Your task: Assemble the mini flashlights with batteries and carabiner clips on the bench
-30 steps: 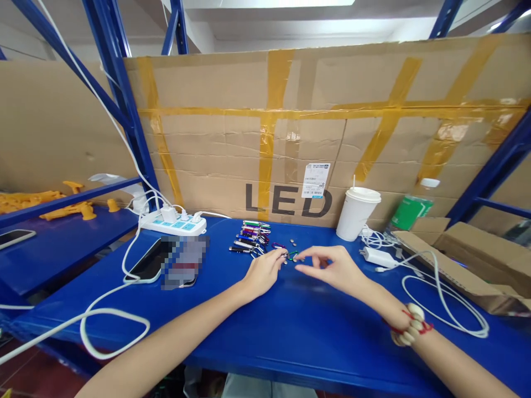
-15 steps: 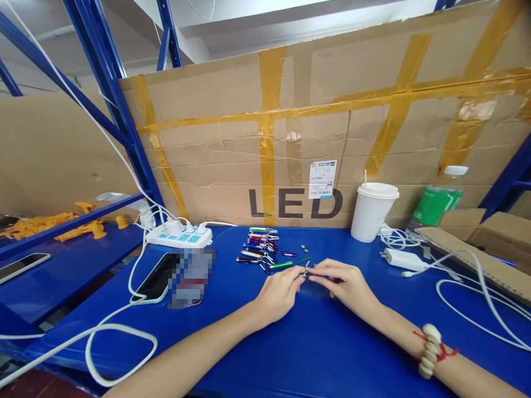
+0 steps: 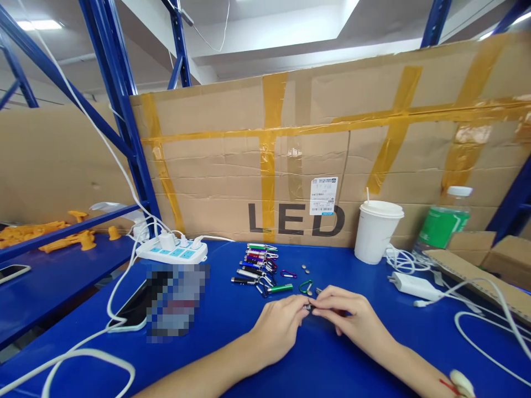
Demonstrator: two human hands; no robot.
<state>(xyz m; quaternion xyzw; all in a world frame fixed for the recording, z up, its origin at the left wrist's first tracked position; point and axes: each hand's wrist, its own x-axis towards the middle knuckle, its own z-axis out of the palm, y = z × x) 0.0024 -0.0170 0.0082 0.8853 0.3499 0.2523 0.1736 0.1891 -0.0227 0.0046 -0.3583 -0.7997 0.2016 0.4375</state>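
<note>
My left hand (image 3: 281, 326) and my right hand (image 3: 348, 312) meet fingertip to fingertip over the blue table. Pinched between them is a small silver-and-dark metal piece (image 3: 307, 307), mostly covered by the fingers. Just beyond lies a green carabiner (image 3: 306, 287), with a small silver part (image 3: 318, 291) by my right fingers. A green metal tube (image 3: 280, 288) rests left of the carabiner. Farther back are a purple carabiner (image 3: 288, 273) and small round button cells (image 3: 305, 267). Several mini keychain flashlights (image 3: 255, 265) in different colours lie in a row to the left.
At left are a white power strip (image 3: 172, 251), a dark-screened phone (image 3: 139, 304) and loose white cables. A white paper cup (image 3: 377, 232), a green-labelled bottle (image 3: 443, 221) and a white charger (image 3: 417, 286) stand or lie at right. A tall cardboard sheet (image 3: 215, 177) closes off the back.
The camera view has tilted up, so the table and hands appear lower. Both hands keep their pinch on the small metal piece, and a small silver part now shows beside the right fingers.
</note>
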